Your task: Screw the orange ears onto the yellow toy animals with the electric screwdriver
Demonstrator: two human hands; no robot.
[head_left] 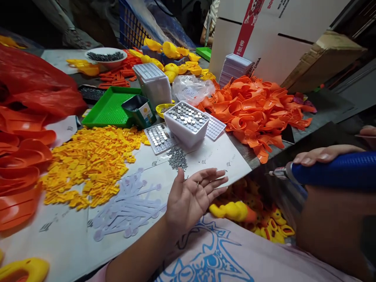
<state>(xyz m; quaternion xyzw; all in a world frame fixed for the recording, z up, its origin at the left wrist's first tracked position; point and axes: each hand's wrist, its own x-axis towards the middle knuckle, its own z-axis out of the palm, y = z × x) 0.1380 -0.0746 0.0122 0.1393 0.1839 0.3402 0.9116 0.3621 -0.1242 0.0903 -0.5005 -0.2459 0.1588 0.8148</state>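
Observation:
My left hand (pixel 192 196) hovers palm up over the near edge of the white table sheet (pixel 223 156), fingers spread; a tiny screw lies between the fingers. Just beyond it sits a small heap of grey screws (pixel 177 158). My right hand (pixel 326 153) is wrapped round a blue electric screwdriver (pixel 331 171) whose metal tip points left, off the table's edge. Below, on my lap side, lie yellow and orange duck toys (pixel 235 210).
A pile of yellow plastic pieces (pixel 91 160) and pale lilac strips (pixel 129 207) cover the sheet's left. White trays of round metal cells (pixel 186 117), a green tray (pixel 110 107), orange plastic parts (pixel 255 105) and a cardboard box (pixel 264 35) stand behind. Red bag (pixel 35 86) far left.

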